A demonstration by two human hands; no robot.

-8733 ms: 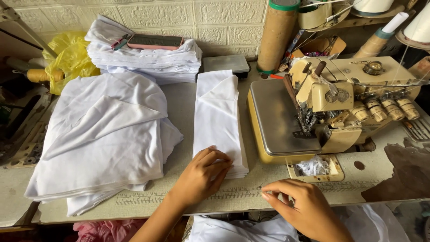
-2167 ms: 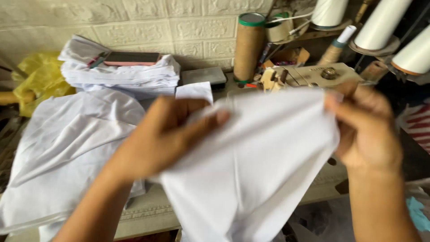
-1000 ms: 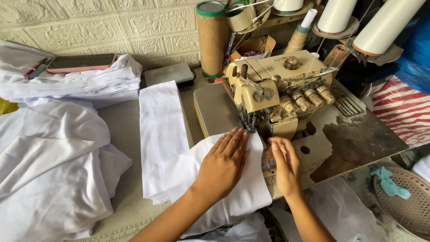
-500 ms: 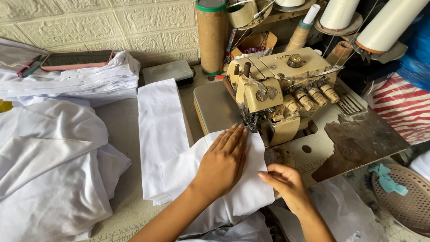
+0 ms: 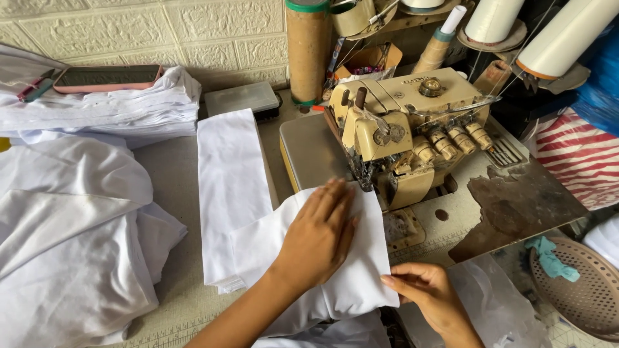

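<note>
My left hand [image 5: 319, 235] lies flat, fingers spread, on a white fabric piece [image 5: 367, 270] spread before the cream overlock sewing machine [image 5: 400, 132]; the fingertips almost reach the presser foot. My right hand [image 5: 425, 293] pinches the lower right corner of that same fabric near the table's front edge. Part of the fabric hangs off the table toward me.
A narrow stack of folded white pieces [image 5: 229, 187] lies left of the machine. A heap of white cloth [image 5: 71, 232] fills the left. At the back, a folded pile carries a phone [image 5: 106, 77]. Thread cones [image 5: 558, 38] and a cardboard tube [image 5: 308, 51] stand behind. A pink basket [image 5: 580, 283] sits right.
Earlier both hands held the fabric up in the air; it now lies flat at the machine. In the last second my right hand slid back from beside the presser foot to the near corner.
</note>
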